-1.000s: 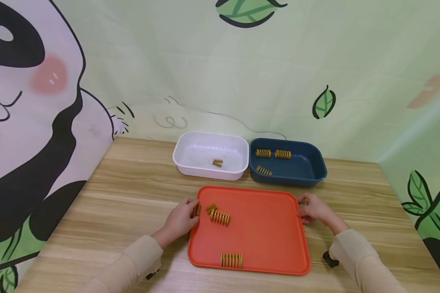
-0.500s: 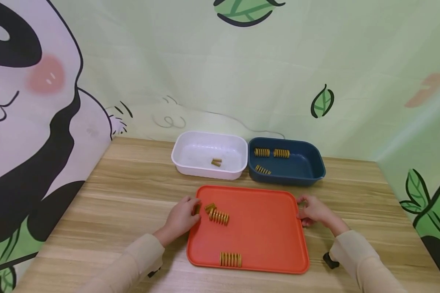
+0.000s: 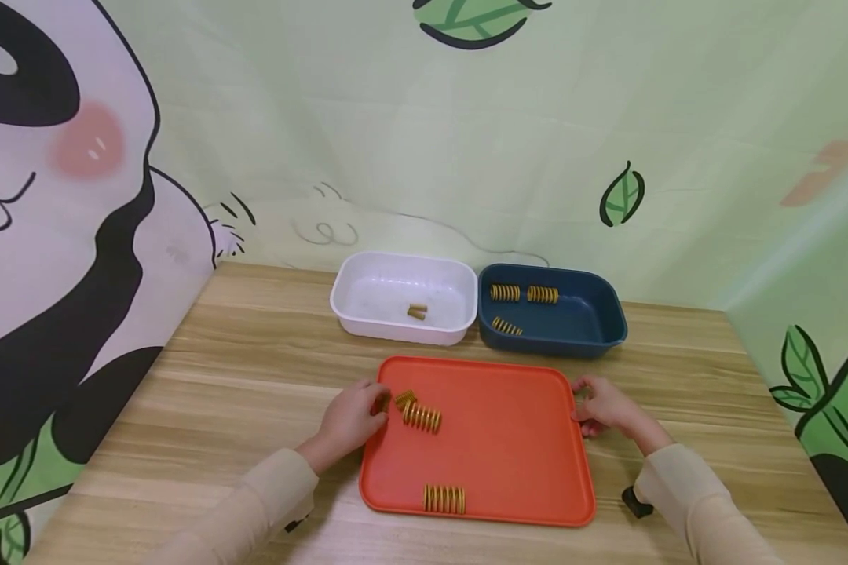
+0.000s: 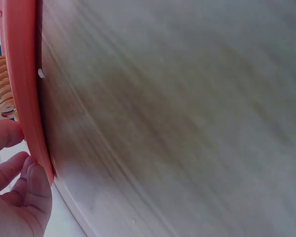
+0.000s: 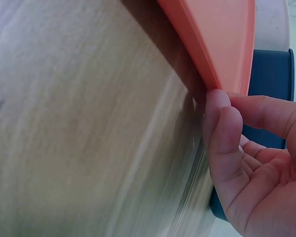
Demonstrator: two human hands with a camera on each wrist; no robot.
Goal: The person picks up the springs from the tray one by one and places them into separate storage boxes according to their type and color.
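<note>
My left hand (image 3: 348, 420) is at the left rim of a red tray (image 3: 505, 443), thumb and fingertips round a small gold spring (image 3: 381, 403) that they partly cover. Just right of it, another small spring (image 3: 403, 399) lies against a larger gold spring (image 3: 422, 417). In the left wrist view a large spring (image 4: 0, 89) shows behind the tray's edge, while the small one is hidden. A further large spring (image 3: 444, 500) lies along the tray's front rim. My right hand (image 3: 603, 404) pinches the right rim of the tray, plain in the right wrist view with fingers (image 5: 227, 128) at the edge.
Behind the tray stand a white bin (image 3: 356, 322) with small springs (image 3: 417, 311) in it and a dark blue bin (image 3: 583, 318) holding several large springs (image 3: 542, 294). A printed cloth wall (image 3: 396, 157) rises behind the wooden table (image 3: 268, 329).
The left fingers have shifted slightly right and drawn in over the small spring, hiding more of it. The right hand stays on the tray's rim; tray and bins have not moved.
</note>
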